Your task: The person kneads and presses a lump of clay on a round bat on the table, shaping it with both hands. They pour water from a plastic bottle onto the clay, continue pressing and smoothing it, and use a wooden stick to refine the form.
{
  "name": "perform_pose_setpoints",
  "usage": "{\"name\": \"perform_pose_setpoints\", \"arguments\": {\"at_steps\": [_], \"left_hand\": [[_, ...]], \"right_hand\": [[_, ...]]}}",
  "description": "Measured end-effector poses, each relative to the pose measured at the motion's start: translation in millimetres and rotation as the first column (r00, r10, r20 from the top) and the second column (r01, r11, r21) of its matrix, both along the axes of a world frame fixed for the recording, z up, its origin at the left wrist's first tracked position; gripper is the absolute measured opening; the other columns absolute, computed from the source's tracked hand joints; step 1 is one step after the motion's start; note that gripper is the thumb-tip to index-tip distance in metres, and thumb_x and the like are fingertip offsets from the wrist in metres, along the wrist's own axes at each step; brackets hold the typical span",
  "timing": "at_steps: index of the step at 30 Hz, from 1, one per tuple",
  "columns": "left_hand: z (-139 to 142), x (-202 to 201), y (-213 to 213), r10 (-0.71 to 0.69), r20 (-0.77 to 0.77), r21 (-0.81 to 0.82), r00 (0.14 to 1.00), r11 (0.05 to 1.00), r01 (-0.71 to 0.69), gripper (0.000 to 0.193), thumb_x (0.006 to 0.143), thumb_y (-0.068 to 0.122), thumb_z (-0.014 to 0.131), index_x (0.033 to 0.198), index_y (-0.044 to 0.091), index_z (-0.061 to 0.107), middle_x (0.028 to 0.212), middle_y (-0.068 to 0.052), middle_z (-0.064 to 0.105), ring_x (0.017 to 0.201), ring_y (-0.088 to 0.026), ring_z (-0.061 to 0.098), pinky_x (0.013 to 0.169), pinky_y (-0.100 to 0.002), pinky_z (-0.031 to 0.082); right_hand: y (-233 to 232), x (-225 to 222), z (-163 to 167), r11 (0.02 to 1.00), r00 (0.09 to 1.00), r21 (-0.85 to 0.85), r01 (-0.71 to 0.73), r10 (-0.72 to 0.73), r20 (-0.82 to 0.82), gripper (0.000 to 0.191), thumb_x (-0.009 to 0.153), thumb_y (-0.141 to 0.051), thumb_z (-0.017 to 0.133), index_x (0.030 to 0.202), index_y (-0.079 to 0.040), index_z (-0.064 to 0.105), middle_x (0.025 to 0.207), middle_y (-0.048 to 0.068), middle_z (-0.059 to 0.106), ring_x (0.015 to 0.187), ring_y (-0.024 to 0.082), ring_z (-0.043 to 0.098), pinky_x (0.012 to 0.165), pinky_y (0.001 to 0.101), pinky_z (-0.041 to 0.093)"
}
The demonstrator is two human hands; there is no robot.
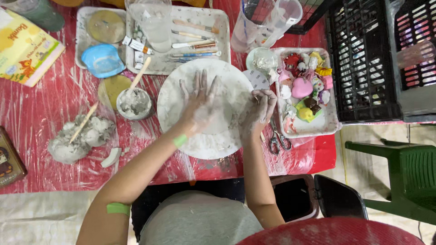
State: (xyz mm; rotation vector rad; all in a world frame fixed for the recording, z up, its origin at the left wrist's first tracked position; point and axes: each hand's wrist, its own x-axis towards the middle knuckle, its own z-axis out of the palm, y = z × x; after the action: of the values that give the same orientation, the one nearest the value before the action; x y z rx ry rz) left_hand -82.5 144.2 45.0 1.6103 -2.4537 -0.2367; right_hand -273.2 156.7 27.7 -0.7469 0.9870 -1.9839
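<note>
Left hand: the left hand point(201, 102) lies flat, fingers spread wide, palm down on the white slab; it grips nothing and is smeared with white paste.
Right hand: the right hand point(259, 111) sits at the slab's right edge, fingers curled loosely against the rim; whether they pinch anything I cannot tell.
White slab: a flat white slab point(215, 90) rests on a round board point(206, 147) in the middle of the table, straight before the person, both coated in the same white stuff.
Wrist and arm: green bands show at the left wrist and further up that arm.
Bowl: a small bowl point(133, 103) of white paste stands just left of the board, with a wooden stick point(141, 74) leaning in it.
Lump: a grey-white lump point(79, 136) lies well to the left on the red plastic-covered table point(41, 154), a second stick poking out of it.
Tool tray: a pale tray point(218, 27) behind the board holds brushes, modelling tools and a paint tube.
Blue cup: a blue cup point(102, 60) sits on another tray at the back left.
Charm tray: a white tray point(329, 122) to the right holds small coloured figures, among them a pink heart point(301, 88).
Scissors: scissors point(278, 138) lie just beside the right hand, between board and charm tray.
Crate: a black crate point(359, 63) stands at the far right.
</note>
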Motion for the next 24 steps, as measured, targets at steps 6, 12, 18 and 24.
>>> {"name": "perform_pose_setpoints", "arguments": {"at_steps": [6,12,18,24], "left_hand": [[-5,-10,11,-0.071,-0.257,-0.167,0.964,0.986,0.028,0.086,0.096,0.058,0.056,0.167,0.024,0.021,0.172,-0.021,0.001,0.158,-0.045,-0.002,0.114,-0.08,-0.004],[15,24,2,-0.063,-0.746,0.104,0.663,0.972,0.209,0.074,0.109,0.04,0.048,0.17,0.012,0.016,0.179,-0.021,0.005,0.165,-0.04,0.003,0.13,-0.064,0.005],[27,58,32,-0.046,-0.423,-0.152,0.905,0.988,-0.021,0.075,0.098,0.04,0.061,0.161,0.01,0.035,0.169,-0.021,0.029,0.158,-0.04,0.023,0.126,-0.06,0.012],[23,42,54,0.017,-0.342,-0.112,0.939,0.992,-0.058,0.09,0.086,0.048,0.07,0.158,0.01,0.033,0.166,-0.019,0.025,0.154,-0.039,0.023,0.12,-0.063,0.013]], "right_hand": [[-7,-2,-3,0.995,0.996,0.093,0.021,-0.014,-0.085,0.013,0.109,-0.015,0.051,0.12,-0.009,0.052,0.104,0.007,0.066,0.096,0.016,0.06,0.089,0.0305,0.046],[-1,-4,-1,0.997,0.996,-0.06,0.039,-0.044,-0.082,0.011,0.11,-0.012,0.052,0.12,-0.008,0.052,0.106,0.008,0.064,0.097,0.017,0.059,0.091,0.0319,0.048],[-22,-48,51,0.968,0.802,0.091,0.235,-0.14,-0.581,0.037,0.099,-0.018,0.069,0.129,-0.007,0.05,0.113,0.008,0.062,0.097,0.018,0.057,0.088,0.033,0.05],[-146,-42,95,0.962,-0.129,-0.232,0.144,-0.215,-0.968,0.086,0.074,-0.023,0.092,0.149,-0.018,0.05,0.157,0.023,0.039,0.145,0.04,0.034,0.119,0.0531,0.032]]}}
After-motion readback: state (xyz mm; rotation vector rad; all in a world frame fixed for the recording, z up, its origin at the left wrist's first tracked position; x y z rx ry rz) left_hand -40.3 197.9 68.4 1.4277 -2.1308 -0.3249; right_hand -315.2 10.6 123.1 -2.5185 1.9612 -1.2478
